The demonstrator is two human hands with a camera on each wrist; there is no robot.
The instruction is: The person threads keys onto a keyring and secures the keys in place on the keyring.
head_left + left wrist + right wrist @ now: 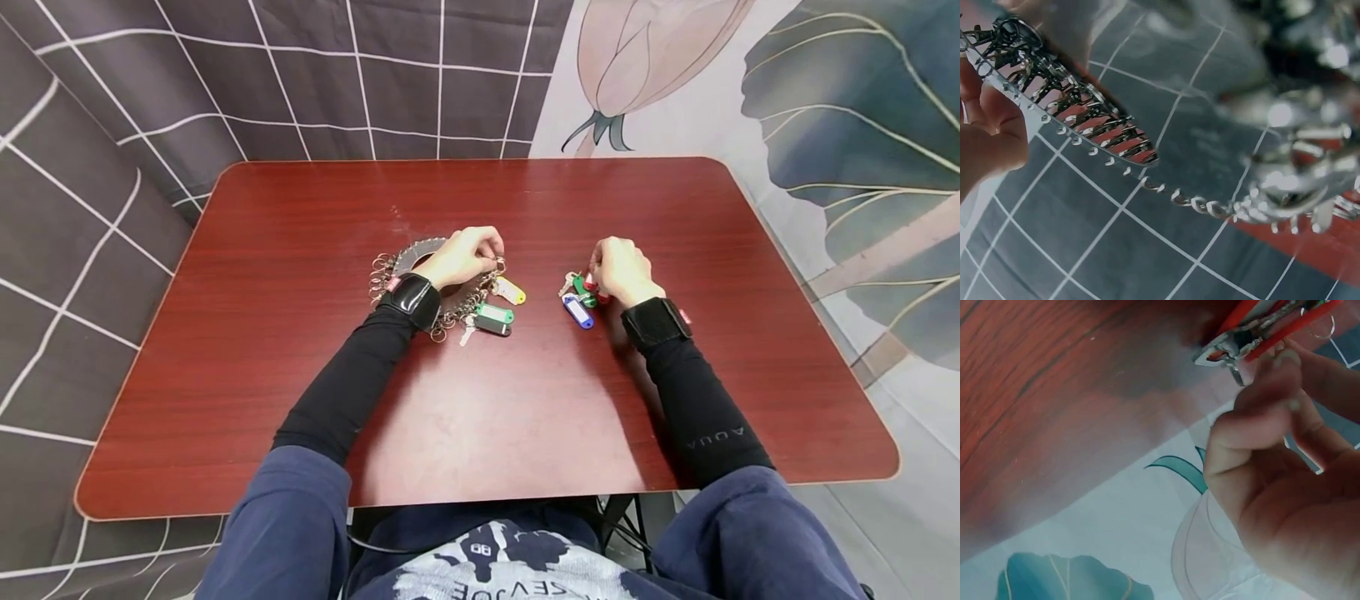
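Observation:
A round grey metal key ring with many small split rings and clips round its edge lies left of the table's middle. My left hand reaches across it and pinches its right edge; in the left wrist view the fingers meet the rim. From that side hang a yellow key tag, a green tag, a black tag and a key. To the right, my right hand pinches a red key tag, partly hidden by the fingers.
Beside the right hand lie a blue key tag, a green tag and a small key. The red-brown table has rounded corners; a grey checked cloth hangs behind it.

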